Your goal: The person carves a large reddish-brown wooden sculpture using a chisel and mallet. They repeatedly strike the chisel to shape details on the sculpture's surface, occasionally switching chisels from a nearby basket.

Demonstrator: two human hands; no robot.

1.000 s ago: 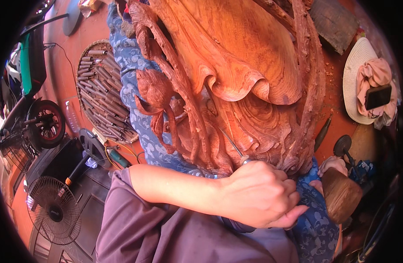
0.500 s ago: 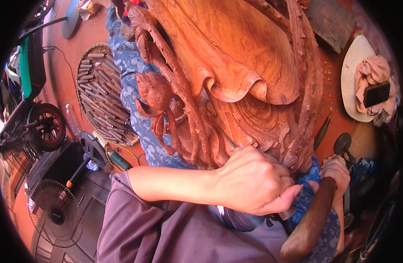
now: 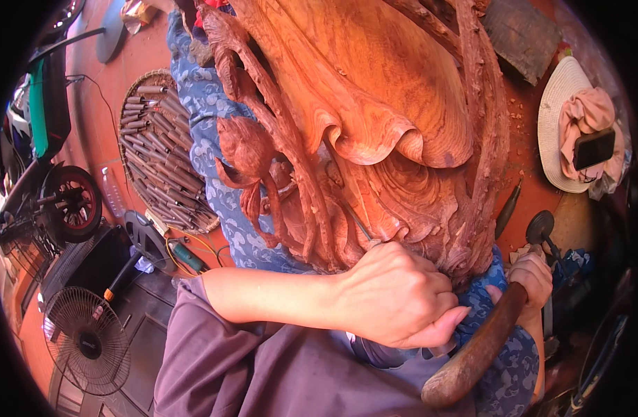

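A large reddish-brown wood carving (image 3: 402, 90) with flowing folds and twisted branch shapes lies in front of me. My left hand (image 3: 402, 295) is closed around a chisel (image 3: 361, 227); its thin metal shank reaches up to the lower folds of the carving, and the fist hides most of the handle. At the lower right, my right hand (image 3: 531, 278) grips a wooden mallet (image 3: 475, 347). The mallet slants down to the left, its thick rounded end below my left fist and apart from it. Blue patterned cloth (image 3: 263, 236) lies beneath the carving.
On the left, a round woven basket (image 3: 126, 153) holds many chisels. A fan (image 3: 89, 340), a green power tool (image 3: 187, 257) and a wheeled vehicle (image 3: 72, 205) stand nearby. A straw hat (image 3: 551, 132) with cloth and a phone (image 3: 594, 149) lies right, near a dark pointed tool (image 3: 510, 212).
The mallet's thick end has swung left and slightly up. My left hand and the chisel have shifted slightly downward; the carving stays in place.
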